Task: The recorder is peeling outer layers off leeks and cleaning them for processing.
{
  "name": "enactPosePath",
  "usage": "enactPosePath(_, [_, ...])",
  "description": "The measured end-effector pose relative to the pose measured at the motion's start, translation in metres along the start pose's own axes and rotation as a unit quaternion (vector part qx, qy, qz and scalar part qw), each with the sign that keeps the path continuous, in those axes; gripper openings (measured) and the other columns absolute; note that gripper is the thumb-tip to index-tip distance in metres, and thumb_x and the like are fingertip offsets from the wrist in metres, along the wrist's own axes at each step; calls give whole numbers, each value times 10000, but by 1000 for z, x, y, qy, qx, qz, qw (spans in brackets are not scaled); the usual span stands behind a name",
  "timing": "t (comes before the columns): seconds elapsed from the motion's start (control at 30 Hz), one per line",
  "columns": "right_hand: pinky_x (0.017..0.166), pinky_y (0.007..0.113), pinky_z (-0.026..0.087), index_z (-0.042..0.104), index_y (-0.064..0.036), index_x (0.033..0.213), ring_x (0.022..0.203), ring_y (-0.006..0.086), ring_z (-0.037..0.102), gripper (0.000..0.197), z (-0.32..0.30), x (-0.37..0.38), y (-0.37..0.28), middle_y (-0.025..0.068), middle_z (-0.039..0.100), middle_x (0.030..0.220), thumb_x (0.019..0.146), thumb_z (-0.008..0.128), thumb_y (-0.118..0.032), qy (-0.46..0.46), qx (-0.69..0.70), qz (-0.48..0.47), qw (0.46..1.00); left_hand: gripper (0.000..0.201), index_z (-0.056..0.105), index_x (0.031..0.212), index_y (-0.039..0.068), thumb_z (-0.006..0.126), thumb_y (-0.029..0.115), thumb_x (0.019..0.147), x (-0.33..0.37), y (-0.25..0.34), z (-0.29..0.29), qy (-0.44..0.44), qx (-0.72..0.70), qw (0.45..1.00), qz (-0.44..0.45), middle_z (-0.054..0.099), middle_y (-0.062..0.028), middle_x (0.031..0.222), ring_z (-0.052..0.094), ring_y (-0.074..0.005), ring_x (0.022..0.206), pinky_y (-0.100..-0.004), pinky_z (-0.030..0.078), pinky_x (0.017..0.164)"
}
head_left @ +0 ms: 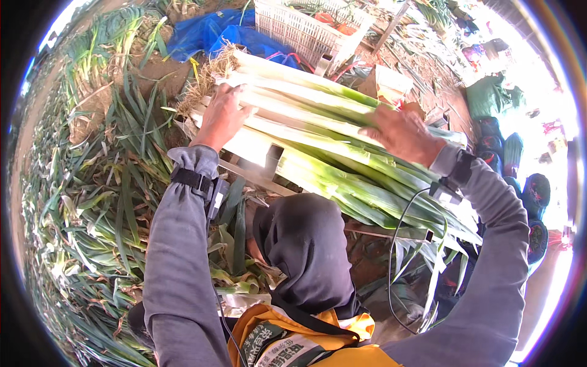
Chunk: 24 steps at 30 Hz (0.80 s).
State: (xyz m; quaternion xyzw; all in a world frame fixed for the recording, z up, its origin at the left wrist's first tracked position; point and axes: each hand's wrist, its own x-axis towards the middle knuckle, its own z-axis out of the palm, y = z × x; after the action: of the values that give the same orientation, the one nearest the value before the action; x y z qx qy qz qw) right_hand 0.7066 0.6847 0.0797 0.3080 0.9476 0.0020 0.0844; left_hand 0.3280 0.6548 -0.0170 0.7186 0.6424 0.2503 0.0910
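A thick bundle of leeks lies slantwise across a low metal frame, with white stalks and a root tuft at the left and long green leaves at the right. My left hand rests on the white stalks beside the roots, its thumb apart from the fingers. Over the leafy half is my right hand, slightly blurred, fingers reaching left and thumb spread. It touches or hovers just above the leaves; I cannot tell which. Neither hand is visibly closed round a stalk.
Loose leeks and leaves are heaped along the left. A cream plastic crate stands at the back beside a blue sheet. Several dark tied bundles line the right, near a green sack. A thin cable hangs by my right arm.
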Motion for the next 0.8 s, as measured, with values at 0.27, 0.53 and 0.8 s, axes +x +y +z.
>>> enactPosePath(0.27, [687, 487, 472, 589, 25, 840, 760, 385, 597, 449, 37, 17, 40, 206, 566, 834, 988, 508, -391, 52, 11, 32, 998, 426, 566, 1309, 78, 557, 309, 951, 36, -3, 32, -13, 34, 999, -2, 508, -184, 1238, 527, -350, 1145, -435, 423, 1006])
enactPosePath(0.53, [596, 476, 465, 569, -43, 785, 643, 362, 592, 336, 51, 4, 3, 154, 573, 769, 967, 552, -325, 32, 70, 33, 997, 352, 566, 1264, 61, 521, 228, 957, 21, -24, 55, 10, 58, 996, 60, 485, -179, 1228, 525, -366, 1143, -429, 448, 983])
enactPosePath(0.8, [512, 422, 485, 589, -49, 768, 590, 317, 599, 233, 68, 2, 6, 119, 547, 721, 905, 636, -231, 182, -29, 25, 982, 394, 471, 1354, 122, 486, 264, 987, 20, -5, 53, 14, 115, 993, 27, 453, -139, 1300, 514, -378, 1158, -485, 428, 979])
